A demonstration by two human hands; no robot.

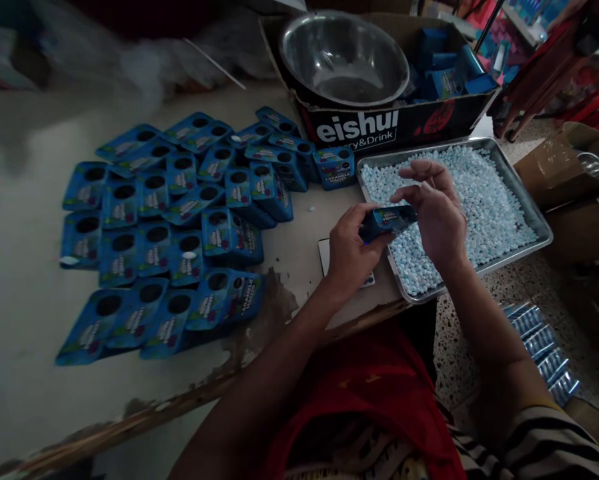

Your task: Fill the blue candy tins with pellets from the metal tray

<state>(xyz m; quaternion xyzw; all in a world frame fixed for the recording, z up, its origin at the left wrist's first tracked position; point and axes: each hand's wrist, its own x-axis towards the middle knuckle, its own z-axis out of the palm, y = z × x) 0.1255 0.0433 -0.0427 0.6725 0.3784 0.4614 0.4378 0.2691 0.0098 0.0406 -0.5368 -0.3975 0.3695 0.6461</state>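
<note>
My left hand [353, 248] grips a small blue candy box [387, 221] at the near edge of the metal tray. My right hand [439, 213] is just right of that box, over the tray, fingers bent and apart, with nothing visible in them. The metal tray [543, 235] is spread with small pale blue and white candies [489, 207]. Partly hidden under my left hand, a flat white object [324, 252] lies on the table. To the left stand several blue candy boxes [154, 250] in rough rows, many showing a dark round opening on top.
Behind the tray, a cardboard carton [359, 130] holds a steel bowl [344, 57] and more blue boxes [444, 73]. The table's worn front edge [194, 400] runs below my forearms. Brown cartons [554, 173] stand at right, and silvery-blue packs [544, 347] lie on the floor.
</note>
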